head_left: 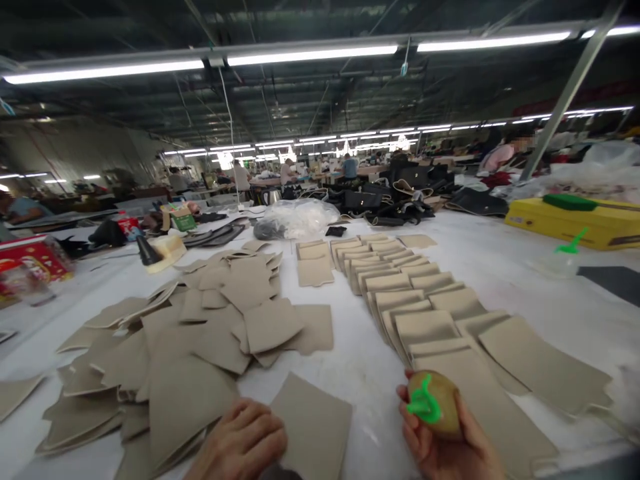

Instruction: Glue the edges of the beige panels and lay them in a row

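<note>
My right hand [440,437] is wrapped around a squeeze bottle [447,393] with yellowish-brown contents and a bright green spout, its top tipped toward me. The bottle is held in front of the nearest pieces of a long overlapped row of beige sheet pieces [425,327]. At the bottom, my left hand [245,437] has its fingers curled together, beside a single beige piece [315,423] lying flat on the white table. Whatever is under those fingers is hidden; a dark edge shows just below them. Left of it spreads a loose heap of beige pieces [185,400].
A second bottle with a green spout [560,257] stands right, near a yellow box [575,221]. A clear plastic bag [300,219] and black bags [380,197] lie at the back. A black cone [149,252] and red box [35,259] stand left. Other people work farther off.
</note>
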Demonstrator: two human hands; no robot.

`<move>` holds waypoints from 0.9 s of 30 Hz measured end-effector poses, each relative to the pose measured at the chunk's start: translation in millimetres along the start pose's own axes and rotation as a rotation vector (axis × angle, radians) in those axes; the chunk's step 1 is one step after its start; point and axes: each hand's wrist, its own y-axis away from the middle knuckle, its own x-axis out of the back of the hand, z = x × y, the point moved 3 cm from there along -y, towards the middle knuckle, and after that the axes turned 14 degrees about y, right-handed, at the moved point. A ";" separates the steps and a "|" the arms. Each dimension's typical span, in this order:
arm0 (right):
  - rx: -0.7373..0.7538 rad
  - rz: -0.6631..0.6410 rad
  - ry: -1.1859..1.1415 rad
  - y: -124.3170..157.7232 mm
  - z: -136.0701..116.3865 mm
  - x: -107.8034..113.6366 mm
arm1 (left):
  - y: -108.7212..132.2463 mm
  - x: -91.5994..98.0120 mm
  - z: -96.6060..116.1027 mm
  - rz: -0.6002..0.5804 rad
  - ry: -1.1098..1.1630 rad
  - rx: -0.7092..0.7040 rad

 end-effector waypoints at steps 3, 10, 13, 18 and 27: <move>-0.017 0.042 -0.023 -2.4 0.7 2.6 | 25.7 8.8 -16.5 -0.091 0.027 0.114; -0.019 0.131 -0.054 -6.5 2.6 6.2 | 8.1 27.9 -25.8 -0.170 -0.002 0.570; -0.007 0.157 -0.033 -5.4 2.9 1.7 | -11.0 3.6 -6.8 -0.055 0.062 0.744; 0.039 0.161 0.037 -2.9 2.0 -1.4 | -25.4 -37.0 8.4 -0.001 0.077 0.868; 0.141 0.102 0.190 0.3 3.4 -4.6 | -29.2 -24.1 2.1 -0.084 -0.037 0.861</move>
